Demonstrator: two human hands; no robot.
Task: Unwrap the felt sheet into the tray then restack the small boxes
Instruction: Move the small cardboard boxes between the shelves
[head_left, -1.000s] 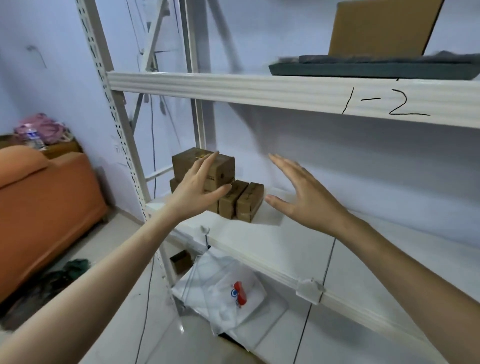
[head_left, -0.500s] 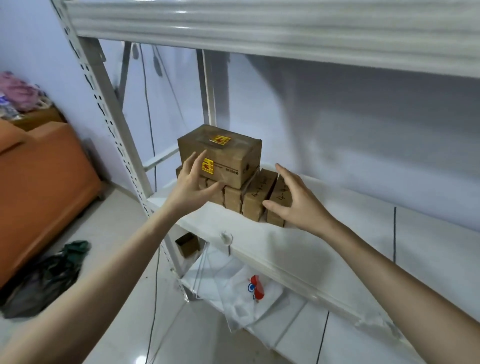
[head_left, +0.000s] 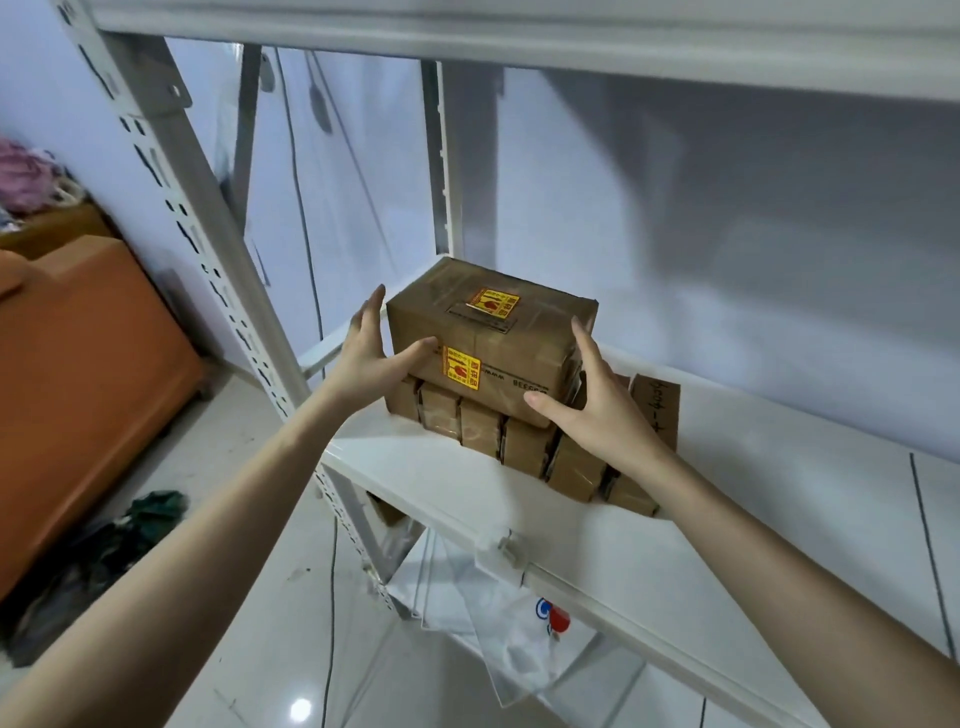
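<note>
A brown taped cardboard box (head_left: 498, 338) with yellow labels rests on top of a row of several small brown boxes (head_left: 519, 444) on the white shelf (head_left: 753, 499). My left hand (head_left: 371, 353) presses against the big box's left end, thumb on its front face. My right hand (head_left: 597, 410) clasps its right end, thumb under the front lower edge. Both hands grip the box from opposite sides. The felt sheet and the tray are out of view.
A white slotted upright (head_left: 208, 244) stands left of the boxes and an upper shelf beam (head_left: 519, 31) runs overhead. A clear plastic tray with a white bag (head_left: 498, 634) lies below the shelf. An orange sofa (head_left: 78, 374) and dark cloth (head_left: 104, 551) lie at left.
Both hands moved in from in front of the boxes and closed on the two ends of the top box. The view moved closer and lower.
</note>
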